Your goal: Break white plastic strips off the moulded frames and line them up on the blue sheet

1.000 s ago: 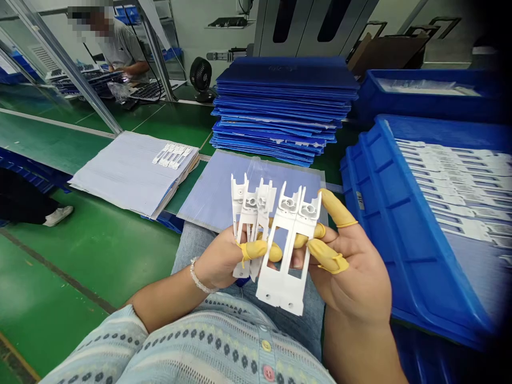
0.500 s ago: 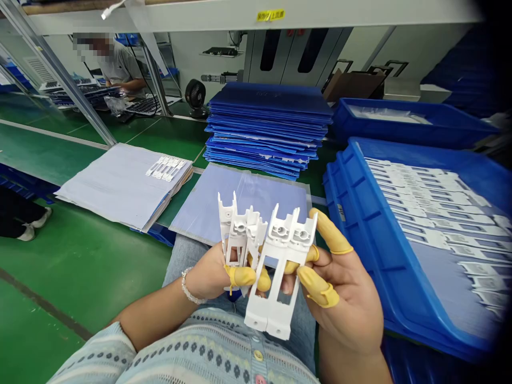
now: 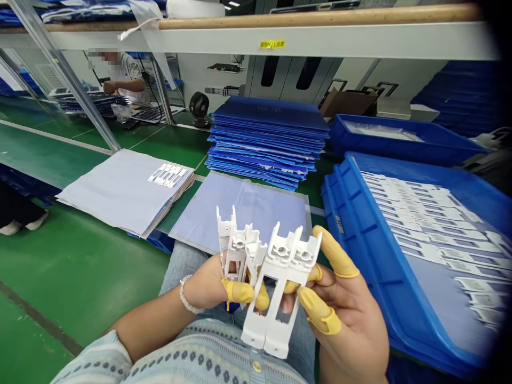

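My left hand (image 3: 210, 282) grips several slim white plastic frames (image 3: 240, 244), held upright and fanned between its thumb and fingers. In my right hand (image 3: 352, 304) are two similar white plastic frames (image 3: 260, 332), side by side and tilted, with long windows and round sockets near their upper ends. Its thumb presses their right edge, some fingers reach behind them, and the index finger stands by the top corner. Yellow finger cots cover several fingertips. The two groups of frames are close together above my lap; parts of the left fingers are hidden behind them.
A film-covered sheet (image 3: 244, 205) lies ahead on the bench. Left is a paper stack (image 3: 116, 186) bearing several white parts (image 3: 170, 174); behind is a blue folder stack (image 3: 268, 144). A blue tray (image 3: 360, 224) with rows of white parts stands right. A person (image 3: 130, 80) sits far left.
The view has tilted upward, so bench and hands appear lower and more shelf shows. Both hands keep their hold on the white frames. The far person's arm has shifted.
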`<action>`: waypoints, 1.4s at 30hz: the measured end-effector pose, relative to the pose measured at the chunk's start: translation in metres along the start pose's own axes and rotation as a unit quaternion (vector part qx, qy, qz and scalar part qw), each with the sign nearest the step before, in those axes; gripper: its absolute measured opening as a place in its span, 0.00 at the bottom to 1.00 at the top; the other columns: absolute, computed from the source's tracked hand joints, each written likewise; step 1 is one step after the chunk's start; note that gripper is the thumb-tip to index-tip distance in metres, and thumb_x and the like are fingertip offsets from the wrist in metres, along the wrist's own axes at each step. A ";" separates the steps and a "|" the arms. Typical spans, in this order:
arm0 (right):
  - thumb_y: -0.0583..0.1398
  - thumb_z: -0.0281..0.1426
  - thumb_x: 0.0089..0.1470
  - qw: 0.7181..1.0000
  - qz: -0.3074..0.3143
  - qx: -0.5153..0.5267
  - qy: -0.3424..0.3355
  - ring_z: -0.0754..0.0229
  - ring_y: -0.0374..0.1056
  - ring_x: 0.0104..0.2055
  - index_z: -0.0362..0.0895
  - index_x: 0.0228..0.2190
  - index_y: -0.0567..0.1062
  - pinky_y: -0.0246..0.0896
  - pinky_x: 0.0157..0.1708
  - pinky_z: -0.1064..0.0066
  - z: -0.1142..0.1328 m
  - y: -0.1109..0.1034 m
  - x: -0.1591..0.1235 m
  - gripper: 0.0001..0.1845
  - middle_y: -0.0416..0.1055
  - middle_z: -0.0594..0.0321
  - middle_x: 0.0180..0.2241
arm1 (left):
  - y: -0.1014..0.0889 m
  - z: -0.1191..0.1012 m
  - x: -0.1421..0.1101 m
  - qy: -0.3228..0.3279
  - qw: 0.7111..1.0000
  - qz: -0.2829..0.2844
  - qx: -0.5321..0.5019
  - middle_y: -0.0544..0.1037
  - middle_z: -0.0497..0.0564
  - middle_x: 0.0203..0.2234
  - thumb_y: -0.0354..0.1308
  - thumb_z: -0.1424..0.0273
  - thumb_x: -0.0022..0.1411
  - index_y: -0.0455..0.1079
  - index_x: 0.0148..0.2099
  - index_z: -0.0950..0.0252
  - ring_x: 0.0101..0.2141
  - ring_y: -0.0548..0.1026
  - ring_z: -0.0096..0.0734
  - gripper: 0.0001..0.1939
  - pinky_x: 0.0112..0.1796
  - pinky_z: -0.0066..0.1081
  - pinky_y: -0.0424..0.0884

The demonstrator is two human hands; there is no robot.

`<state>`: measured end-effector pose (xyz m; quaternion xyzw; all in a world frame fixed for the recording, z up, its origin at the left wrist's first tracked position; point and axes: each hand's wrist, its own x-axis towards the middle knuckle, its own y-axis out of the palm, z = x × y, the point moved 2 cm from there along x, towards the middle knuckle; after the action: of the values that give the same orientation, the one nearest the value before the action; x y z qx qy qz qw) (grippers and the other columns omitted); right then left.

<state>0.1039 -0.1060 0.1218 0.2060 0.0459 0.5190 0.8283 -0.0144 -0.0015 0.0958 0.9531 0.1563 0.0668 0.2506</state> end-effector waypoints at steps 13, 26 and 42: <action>0.63 0.36 0.55 1.000 -0.001 0.015 -0.003 0.61 0.68 0.23 0.57 0.60 0.60 0.67 0.24 0.69 -0.004 0.000 0.002 0.33 0.70 0.63 0.28 | 0.011 -0.009 0.007 -0.004 0.999 0.022 -0.023 0.74 0.59 0.31 0.64 0.55 0.52 0.69 0.27 0.70 0.31 0.72 0.34 0.21 0.28 0.28 0.68; 0.64 0.36 0.55 0.999 -0.006 0.037 0.024 0.64 0.67 0.23 0.61 0.58 0.62 0.66 0.26 0.71 -0.009 -0.001 0.004 0.32 0.70 0.65 0.28 | 0.006 -0.006 0.006 0.001 1.000 0.020 -0.021 0.73 0.57 0.29 0.65 0.56 0.53 0.71 0.29 0.70 0.29 0.71 0.31 0.19 0.28 0.28 0.67; 0.66 0.34 0.52 0.996 0.003 0.073 0.056 0.70 0.60 0.15 0.54 0.49 0.65 0.60 0.16 0.78 -0.022 -0.009 0.022 0.24 0.69 0.71 0.24 | -0.008 0.011 -0.005 -0.034 0.998 -0.048 -0.014 0.73 0.53 0.21 0.66 0.62 0.52 0.73 0.31 0.72 0.22 0.70 0.26 0.15 0.23 0.24 0.67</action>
<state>0.1148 -0.0838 0.1009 0.2368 0.1291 0.5273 0.8057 -0.0189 -0.0013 0.0824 0.9425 0.1924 0.0250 0.2722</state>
